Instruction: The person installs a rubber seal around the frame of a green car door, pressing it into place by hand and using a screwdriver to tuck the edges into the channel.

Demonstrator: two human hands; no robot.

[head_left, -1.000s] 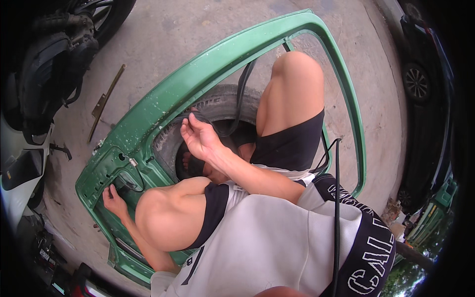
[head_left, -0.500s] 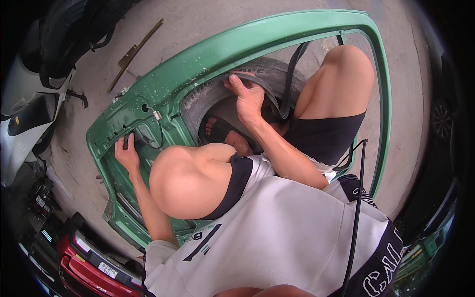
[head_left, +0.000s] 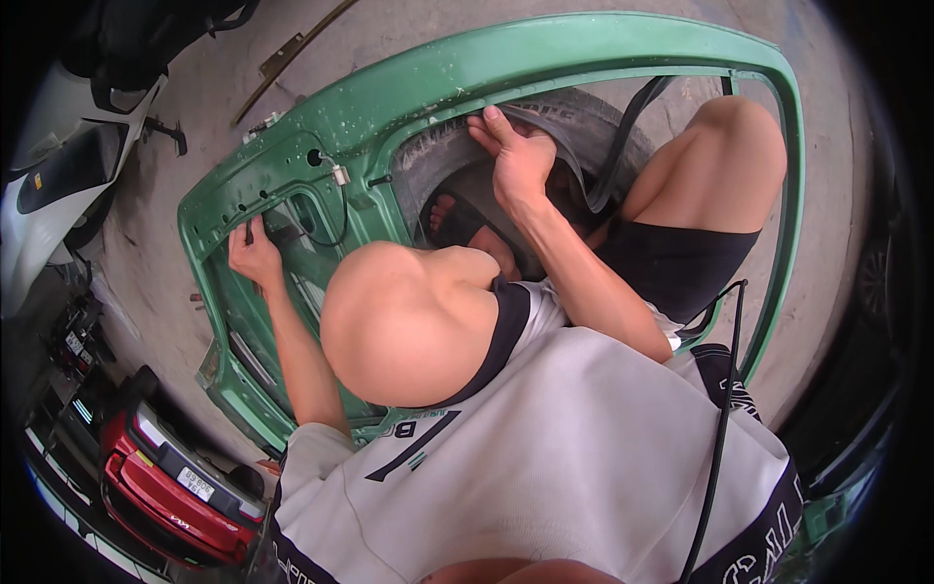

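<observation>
A green car door [head_left: 409, 90] lies around my legs, its inner side facing up. My right hand [head_left: 525, 167] is closed on a black rubber strip [head_left: 574, 154] at the edge of the window opening, thumb toward the frame; the strip's loose length loops away to the right. At the door's left end, my left hand [head_left: 257, 257] has its fingertips against the rim of the inner panel cutout, curled together. Whatever they hold there, if anything, is hidden. Near it, a black cable with a white connector [head_left: 340, 175] comes out of a hole in the panel.
A tire [head_left: 428, 154] lies under the window opening, with my sandalled foot [head_left: 455, 220] inside its ring. Beyond the door is a thin metal rail [head_left: 292, 60] on the concrete floor. A white motorbike [head_left: 73, 175] stands left, a red car [head_left: 175, 492] lower left.
The view has shifted, so the door sits farther right. My left hand has moved up to the panel rim; the dark piece at its fingertips no longer shows. My right hand still holds the strip.
</observation>
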